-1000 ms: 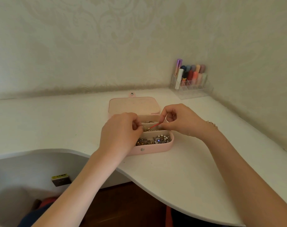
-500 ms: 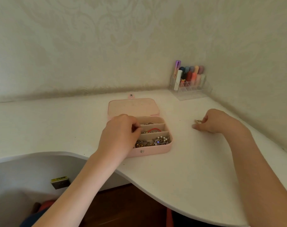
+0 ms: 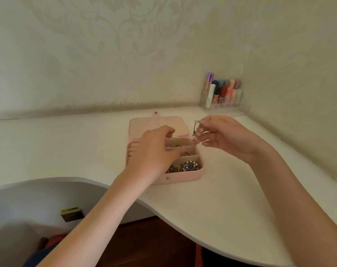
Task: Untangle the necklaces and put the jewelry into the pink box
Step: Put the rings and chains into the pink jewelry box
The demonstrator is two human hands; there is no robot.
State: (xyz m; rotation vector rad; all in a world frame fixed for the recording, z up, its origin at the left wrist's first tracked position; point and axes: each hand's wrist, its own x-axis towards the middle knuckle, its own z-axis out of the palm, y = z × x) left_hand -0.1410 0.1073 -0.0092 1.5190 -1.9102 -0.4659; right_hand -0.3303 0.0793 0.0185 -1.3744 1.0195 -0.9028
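The pink box point(image 3: 183, 177) lies open on the white desk, its lid point(image 3: 158, 125) folded back. Its front compartment holds a heap of chains and pearl pieces point(image 3: 185, 167); a red band point(image 3: 187, 153) shows in the middle one. My left hand point(image 3: 154, 151) hovers over the box's left part with curled fingers, and whether it holds anything is hidden. My right hand point(image 3: 227, 137) is raised just right of the box and pinches a thin bracelet point(image 3: 195, 128) that curves up from its fingertips.
A clear organizer point(image 3: 224, 105) with several coloured tubes stands in the back right corner against the wall. The white desk point(image 3: 221, 199) curves inward at the front left, with its edge close below the box.
My right hand picked a bracelet off the desk at the right and lifted it back toward the box. My left hand stayed over the box.
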